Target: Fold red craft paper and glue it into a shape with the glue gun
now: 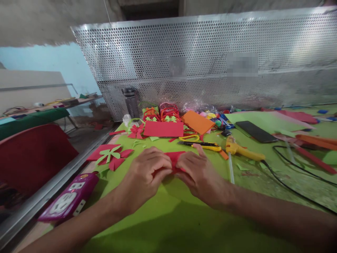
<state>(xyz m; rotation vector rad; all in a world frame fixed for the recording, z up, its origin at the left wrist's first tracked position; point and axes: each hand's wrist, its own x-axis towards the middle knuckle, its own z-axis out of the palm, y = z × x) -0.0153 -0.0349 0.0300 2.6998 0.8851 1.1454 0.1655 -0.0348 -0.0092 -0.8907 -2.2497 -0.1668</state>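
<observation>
Between my two hands is a small piece of red paper [174,158], mostly covered by my fingers. My left hand [147,172] pinches its left side, thumb toward me. On the right side, my right hand [201,175] grips it with curled fingers. Just beyond lie a yellow-handled utility knife [207,146] and scissors with yellow handles [191,138]. A flat red paper rectangle [163,129] rests farther back. To the left are green and red paper flower cutouts [109,155]. A yellow hot glue gun [243,149] with a clear glue stick lies right of my right hand.
A purple box [71,196] sits at the table's left edge. Behind are red paper baskets [170,113], orange paper [198,122] and a dark bottle [131,102]. A black phone [255,131] lies at right, with a black cord [292,195] crossing the green table. Perforated metal panel [158,45] stands behind.
</observation>
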